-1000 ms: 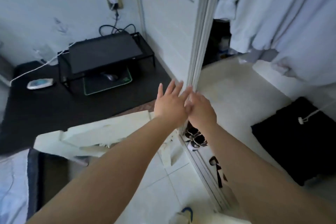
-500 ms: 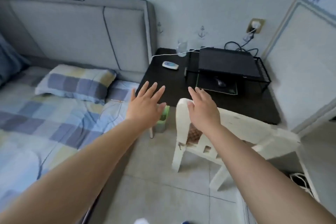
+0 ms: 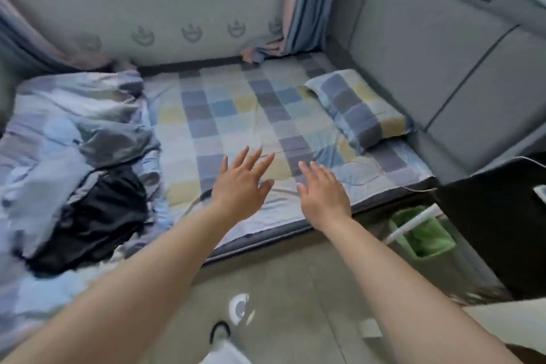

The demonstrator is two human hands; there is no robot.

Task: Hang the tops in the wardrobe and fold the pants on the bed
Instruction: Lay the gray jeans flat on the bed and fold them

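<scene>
Left hand (image 3: 240, 183) and right hand (image 3: 323, 193) released, fingers spread, holding nothing, above checked blue-yellow bed sheet (image 3: 236, 115). Crumpled black garment (image 3: 97, 213), likely pants, left of hands. Next: reach left, grasp, fold.

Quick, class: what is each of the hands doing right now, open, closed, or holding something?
Left hand: open, fingers spread, holding nothing.
Right hand: open, fingers straight, holding nothing.

Grey padded headboard (image 3: 437, 47), striped curtain (image 3: 304, 0), tiled floor (image 3: 283, 289)
</scene>
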